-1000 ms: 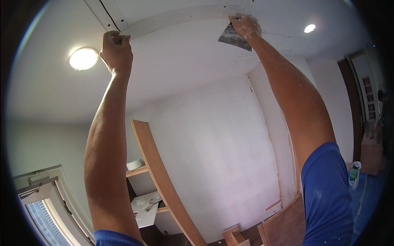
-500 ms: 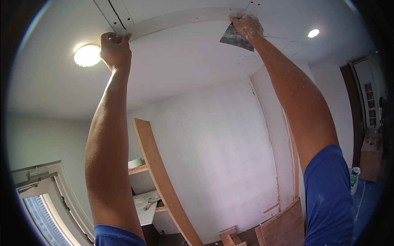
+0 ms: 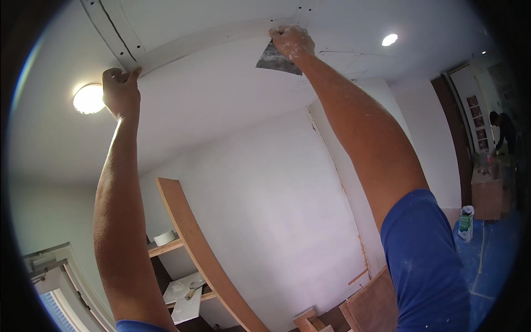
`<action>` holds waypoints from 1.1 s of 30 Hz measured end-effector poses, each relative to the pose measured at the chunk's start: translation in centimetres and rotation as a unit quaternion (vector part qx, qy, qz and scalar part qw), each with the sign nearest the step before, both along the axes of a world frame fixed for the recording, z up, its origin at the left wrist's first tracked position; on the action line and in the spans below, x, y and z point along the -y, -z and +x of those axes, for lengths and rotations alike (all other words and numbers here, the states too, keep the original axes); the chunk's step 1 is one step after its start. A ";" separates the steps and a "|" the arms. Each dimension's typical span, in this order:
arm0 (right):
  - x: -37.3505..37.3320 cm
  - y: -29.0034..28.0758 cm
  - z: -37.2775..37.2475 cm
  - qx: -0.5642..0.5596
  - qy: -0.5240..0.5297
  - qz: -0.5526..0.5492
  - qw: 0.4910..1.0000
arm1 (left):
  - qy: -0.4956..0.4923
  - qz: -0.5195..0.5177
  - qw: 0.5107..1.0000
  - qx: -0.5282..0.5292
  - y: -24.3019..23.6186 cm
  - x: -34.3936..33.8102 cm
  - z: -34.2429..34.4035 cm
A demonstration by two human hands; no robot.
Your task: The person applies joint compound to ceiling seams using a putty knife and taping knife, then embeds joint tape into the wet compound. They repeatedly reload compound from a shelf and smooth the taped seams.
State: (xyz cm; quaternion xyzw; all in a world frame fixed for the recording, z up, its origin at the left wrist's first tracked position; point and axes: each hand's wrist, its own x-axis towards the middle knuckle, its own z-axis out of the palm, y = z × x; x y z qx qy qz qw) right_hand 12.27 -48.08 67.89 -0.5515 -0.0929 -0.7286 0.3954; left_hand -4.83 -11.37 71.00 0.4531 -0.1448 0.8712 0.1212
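Observation:
Both my arms reach up to a white ceiling. A pale strip of joint tape [image 3: 204,40] runs along it between my hands, bowed by the lens. My left hand [image 3: 123,93] is at the strip's left end, fingers curled and thumb up against the ceiling, beside a dark open seam [image 3: 113,25] with screw heads along it. At the strip's right end, my right hand [image 3: 295,43] grips a putty knife whose smeared, flat grey blade [image 3: 276,60] shows below the fingers. My fist hides its handle.
Ceiling lights glow beside my left wrist [image 3: 89,98] and at the right [image 3: 390,40]. Below, a long wooden board [image 3: 207,249] leans by shelves holding a white roll [image 3: 164,238] and a trowel-like tool [image 3: 194,288]. Wooden panels [image 3: 373,304] stand low. Another person [image 3: 504,133] is far right.
The view has turned right, so my hands and the strip sit further left and lower. Both hands keep their places along the strip. A person has come into view at far right.

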 end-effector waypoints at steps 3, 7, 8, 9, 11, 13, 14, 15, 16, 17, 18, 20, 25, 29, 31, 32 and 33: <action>-0.7 -0.3 -0.2 -0.003 -0.032 -0.005 0.999 | 0.003 -0.002 1.000 -0.002 0.3 -0.5 -0.1; -0.7 -0.4 -0.3 -0.018 -0.028 -0.002 0.999 | -0.024 -0.010 1.000 0.000 0.7 0.0 -0.7; -0.6 -0.5 -0.3 -0.025 -0.030 0.002 0.999 | -0.023 -0.012 1.000 -0.001 0.8 0.1 -0.6; -0.7 -0.4 -0.1 -0.021 -0.025 0.004 0.999 | -0.022 -0.015 1.000 -0.002 0.9 0.1 -0.4; -0.5 0.1 -0.1 -0.012 -0.015 0.010 1.000 | -0.017 -0.007 1.000 -0.008 1.0 0.4 -0.2; 0.1 0.0 0.4 -0.016 -0.015 0.021 1.000 | -0.007 0.011 1.000 -0.016 1.3 0.9 0.1; 0.5 -0.1 0.6 -0.017 -0.014 0.027 0.999 | -0.001 0.010 1.000 -0.019 1.5 1.3 0.2; 1.0 -0.3 0.8 -0.024 -0.028 0.022 0.999 | 0.005 0.008 1.000 -0.023 1.7 1.8 0.3; 1.4 -0.3 0.9 -0.032 -0.043 0.018 0.998 | 0.011 0.006 1.000 -0.027 1.9 2.2 0.4; 1.7 -0.3 1.0 -0.040 -0.057 0.013 0.998 | 0.011 0.006 1.000 -0.027 1.9 2.4 0.6; 1.8 -0.3 1.2 -0.033 -0.050 0.019 0.998 | 0.012 0.006 1.000 -0.026 1.8 2.5 0.9; 1.8 -0.3 1.7 -0.019 -0.038 0.031 0.999 | 0.006 0.006 1.000 -0.026 1.5 2.7 1.0; 2.2 -0.4 1.9 -0.022 -0.041 0.031 0.998 | -0.037 -0.010 0.999 -0.018 1.9 3.7 0.6; 2.3 -0.7 1.7 -0.027 -0.045 0.027 0.998 | -0.043 -0.027 0.998 -0.024 1.7 3.8 0.6; 2.4 -0.8 1.8 -0.022 -0.035 0.028 0.999 | -0.052 -0.028 0.998 -0.017 1.7 3.8 0.7; 2.5 -0.8 2.1 -0.020 -0.029 0.029 0.999 | -0.057 -0.031 0.998 -0.014 1.7 3.9 0.9; 2.5 -0.9 2.3 -0.021 -0.024 0.032 0.999 | -0.062 -0.034 0.997 -0.011 1.8 4.0 1.0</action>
